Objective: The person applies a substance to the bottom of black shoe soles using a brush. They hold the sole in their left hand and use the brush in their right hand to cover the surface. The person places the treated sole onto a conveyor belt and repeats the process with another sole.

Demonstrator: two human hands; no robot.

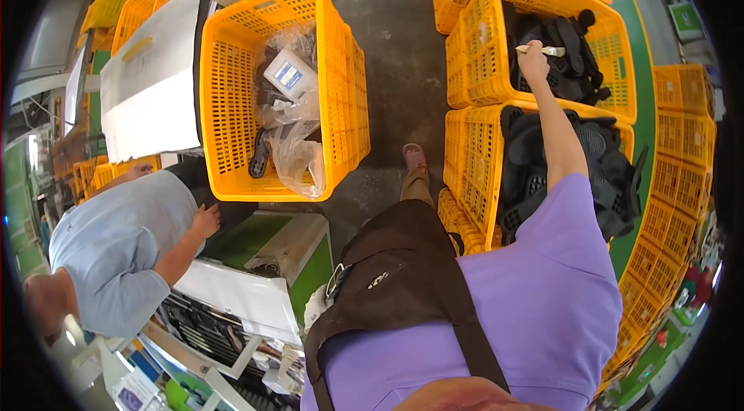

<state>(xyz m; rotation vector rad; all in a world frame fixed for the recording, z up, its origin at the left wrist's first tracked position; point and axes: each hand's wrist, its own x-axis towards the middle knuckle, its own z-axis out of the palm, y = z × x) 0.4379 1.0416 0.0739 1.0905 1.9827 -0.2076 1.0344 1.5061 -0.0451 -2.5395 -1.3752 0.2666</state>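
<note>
With my right arm stretched forward, my right hand [532, 64] is closed around a small paintbrush [553, 51] with a pale handle and light bristles. The hand hangs over a yellow crate [496, 39] on the right, which holds black rubber shoe soles [566, 74]. Whether the bristles touch a sole, I cannot tell. Nearer to me, below my forearm, a second yellow crate [471, 167] is heaped with more black soles [531, 167]. My left hand is outside the picture.
At the left, a tall yellow crate [345, 93] holds clear plastic bags, a white container [291, 74] and a dark sole [259, 154]. A co-worker in a light blue shirt [124, 225] stands beside it. Stacked yellow crates [666, 202] line the far right. Concrete floor [391, 47] runs between.
</note>
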